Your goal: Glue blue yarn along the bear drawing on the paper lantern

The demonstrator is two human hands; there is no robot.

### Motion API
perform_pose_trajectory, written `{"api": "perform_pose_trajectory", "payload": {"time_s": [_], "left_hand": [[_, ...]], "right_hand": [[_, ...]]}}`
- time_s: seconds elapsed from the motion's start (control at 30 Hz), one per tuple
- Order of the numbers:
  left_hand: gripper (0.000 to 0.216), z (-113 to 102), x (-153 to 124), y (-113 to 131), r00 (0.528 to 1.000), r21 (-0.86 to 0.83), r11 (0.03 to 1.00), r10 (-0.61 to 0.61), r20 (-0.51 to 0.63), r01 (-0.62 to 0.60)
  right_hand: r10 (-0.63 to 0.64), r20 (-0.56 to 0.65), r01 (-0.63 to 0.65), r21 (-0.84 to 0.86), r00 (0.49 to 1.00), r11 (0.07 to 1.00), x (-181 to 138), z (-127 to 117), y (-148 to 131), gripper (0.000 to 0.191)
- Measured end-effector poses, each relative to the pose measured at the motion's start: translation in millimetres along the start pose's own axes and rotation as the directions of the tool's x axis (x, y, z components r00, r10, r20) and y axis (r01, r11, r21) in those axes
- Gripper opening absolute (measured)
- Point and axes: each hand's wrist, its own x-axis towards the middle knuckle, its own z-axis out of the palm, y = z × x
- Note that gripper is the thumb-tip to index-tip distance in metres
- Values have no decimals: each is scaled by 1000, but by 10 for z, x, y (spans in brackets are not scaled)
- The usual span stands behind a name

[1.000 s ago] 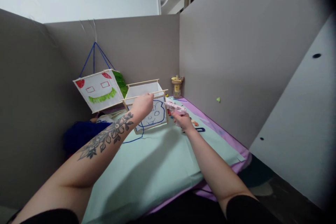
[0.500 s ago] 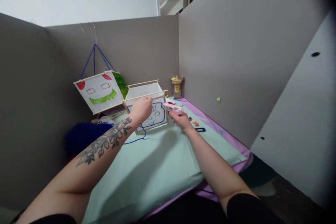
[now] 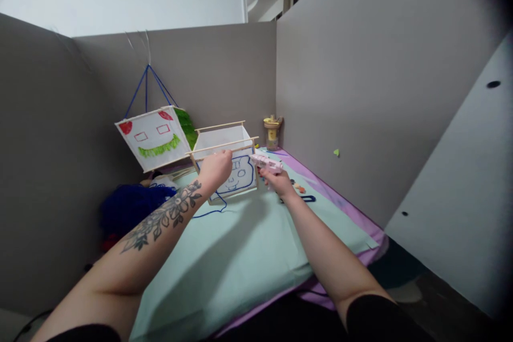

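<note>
A white paper lantern box (image 3: 233,171) with a wooden stick frame and a blue yarn face stands on the pale green sheet (image 3: 240,256). My left hand (image 3: 215,166) rests against its front face, just under the top stick, fingers closed on blue yarn or the frame; which one I cannot tell. My right hand (image 3: 276,181) grips a pink glue gun (image 3: 266,163), its nozzle pointing left at the box's right front corner.
A second lantern (image 3: 154,138) with a green smile and red marks hangs on blue strings at the left. Blue yarn (image 3: 128,206) lies below it. A small jar (image 3: 271,132) stands in the back corner. Grey partition walls enclose three sides. Small bits and scissors (image 3: 302,197) lie right of my hand.
My left hand has slipped down from the top stick onto the box's front face. The glue gun has shifted slightly towards the box's corner.
</note>
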Motion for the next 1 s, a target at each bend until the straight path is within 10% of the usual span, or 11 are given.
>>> {"api": "perform_pose_trajectory", "payload": {"time_s": [0.67, 1.0], "left_hand": [[20, 228, -126, -1, 995, -227, 974, -35, -88, 14], [11, 803, -433, 114, 957, -706, 685, -288, -34, 181]], "right_hand": [[-3, -22, 3, -1, 1000, 1000, 2, 47, -78, 43], [3, -13, -2, 25, 1000, 1000, 25, 76, 20, 43]]}}
